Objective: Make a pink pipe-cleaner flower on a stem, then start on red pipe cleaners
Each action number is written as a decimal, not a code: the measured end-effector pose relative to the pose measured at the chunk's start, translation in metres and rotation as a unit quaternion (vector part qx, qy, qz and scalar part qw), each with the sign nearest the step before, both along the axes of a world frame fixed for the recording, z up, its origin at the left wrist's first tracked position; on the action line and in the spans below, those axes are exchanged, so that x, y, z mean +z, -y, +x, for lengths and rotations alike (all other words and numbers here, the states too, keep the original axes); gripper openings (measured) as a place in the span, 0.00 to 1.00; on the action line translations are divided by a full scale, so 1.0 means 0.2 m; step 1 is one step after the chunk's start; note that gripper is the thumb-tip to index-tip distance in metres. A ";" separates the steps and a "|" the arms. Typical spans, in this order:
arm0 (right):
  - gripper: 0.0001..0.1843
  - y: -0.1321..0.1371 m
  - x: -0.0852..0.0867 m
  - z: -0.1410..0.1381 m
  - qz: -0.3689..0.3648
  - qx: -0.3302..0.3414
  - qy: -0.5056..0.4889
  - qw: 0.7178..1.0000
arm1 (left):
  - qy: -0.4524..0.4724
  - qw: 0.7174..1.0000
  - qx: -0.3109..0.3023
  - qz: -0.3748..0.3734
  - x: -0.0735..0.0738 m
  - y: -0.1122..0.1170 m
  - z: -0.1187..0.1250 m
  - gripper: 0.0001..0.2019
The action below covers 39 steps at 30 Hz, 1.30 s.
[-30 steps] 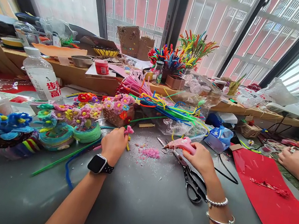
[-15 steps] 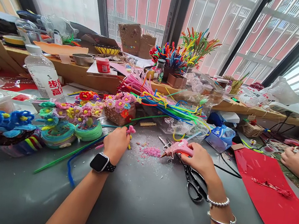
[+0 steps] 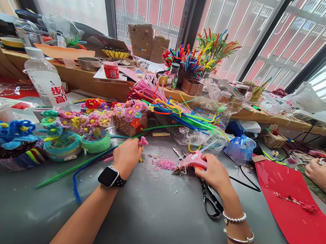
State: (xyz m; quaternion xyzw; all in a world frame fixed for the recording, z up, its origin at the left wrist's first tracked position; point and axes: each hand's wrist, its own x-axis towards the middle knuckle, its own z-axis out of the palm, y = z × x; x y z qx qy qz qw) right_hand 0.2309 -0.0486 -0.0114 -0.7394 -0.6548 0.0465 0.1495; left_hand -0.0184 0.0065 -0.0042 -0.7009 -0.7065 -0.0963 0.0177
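My left hand [image 3: 126,155], with a black watch at its wrist, is closed around a small pink pipe-cleaner flower [image 3: 143,141]; its stem is mostly hidden by the fingers. In my right hand [image 3: 216,170] is a pink hot glue gun [image 3: 193,159], its nozzle pointing left and down near the table. A clear glue stick [image 3: 210,145] juts up from its back. Under that hand lie black-handled scissors [image 3: 212,203], partly covered. Between my hands a small heap of pink clippings [image 3: 165,164] is scattered on the grey table [image 3: 157,229].
Pipe-cleaner flower pots [image 3: 94,141] crowd the left, beside a water bottle [image 3: 46,81]. Bundled pipe cleaners [image 3: 188,120] lie ahead, below a cluttered ledge. At right are a blue tissue pack [image 3: 236,149], a red sheet [image 3: 295,206] and another person's hand [image 3: 325,176].
My right hand and the glue gun have shifted slightly left, the nozzle dipping a little lower. The left hand stays in place with the flower.
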 end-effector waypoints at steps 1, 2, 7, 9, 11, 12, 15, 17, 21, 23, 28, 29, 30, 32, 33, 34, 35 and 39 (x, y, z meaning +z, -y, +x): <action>0.14 0.00 0.00 0.00 0.004 -0.001 0.004 1.000 | 0.001 1.000 0.000 0.000 0.00 0.00 0.00 0.15; 0.13 0.00 -0.01 0.00 0.007 -0.001 0.009 1.000 | 0.002 1.000 0.000 -0.001 0.00 0.00 0.00 0.15; 0.12 0.00 0.00 -0.01 0.018 -0.006 0.041 0.999 | 0.000 1.000 -0.001 -0.001 0.00 0.00 0.00 0.15; 0.13 0.01 0.01 -0.02 0.023 -0.006 0.051 0.998 | -0.002 1.000 -0.001 -0.002 0.01 0.00 0.00 0.15; 0.13 0.01 0.02 -0.02 0.033 -0.005 0.061 0.998 | -0.003 1.000 0.000 -0.002 0.00 0.00 0.00 0.15; 0.14 0.01 0.02 -0.02 0.041 -0.002 0.066 0.997 | -0.003 1.000 0.000 -0.001 0.00 0.00 0.00 0.15; 0.12 0.01 0.02 -0.02 0.078 0.013 0.077 0.994 | -0.004 1.000 0.001 0.000 0.00 0.00 0.00 0.15; 0.12 0.02 0.03 -0.02 0.108 0.029 0.083 0.990 | -0.005 1.000 0.003 0.000 0.00 0.01 0.00 0.15; 0.10 0.03 0.04 -0.03 0.152 0.062 0.116 0.980 | -0.005 1.000 0.004 0.000 0.01 0.01 0.00 0.14; 0.09 0.03 0.04 -0.03 0.166 0.074 0.134 0.974 | -0.004 1.000 0.005 0.000 0.01 0.00 0.00 0.14; 0.10 0.03 0.06 -0.03 0.193 0.089 0.175 0.961 | -0.005 1.000 0.005 0.005 0.00 0.00 0.00 0.14; 0.11 0.03 0.06 -0.03 0.197 0.089 0.183 0.959 | -0.005 1.000 0.005 0.005 0.00 0.00 0.00 0.14; 0.11 0.03 0.06 -0.03 0.200 0.088 0.188 0.957 | -0.005 1.000 0.005 0.005 0.00 0.00 0.00 0.14; 0.11 0.03 0.06 -0.02 0.207 0.090 0.192 0.955 | 0.001 1.000 0.007 0.010 -0.01 0.00 0.00 0.13; 0.11 0.03 0.06 -0.01 0.209 0.092 0.192 0.955 | 0.006 1.000 0.010 0.016 -0.01 0.00 0.00 0.13; 0.11 0.03 0.06 0.00 0.210 0.093 0.192 0.954 | 0.013 1.000 0.013 0.026 -0.01 0.00 0.00 0.13; 0.11 0.04 0.06 0.01 0.211 0.093 0.193 0.954 | 0.020 0.999 0.016 0.038 -0.01 0.00 0.00 0.13; 0.10 0.04 0.08 0.05 0.218 0.086 0.204 0.951 | 0.044 0.995 0.018 0.090 -0.01 0.00 0.01 0.14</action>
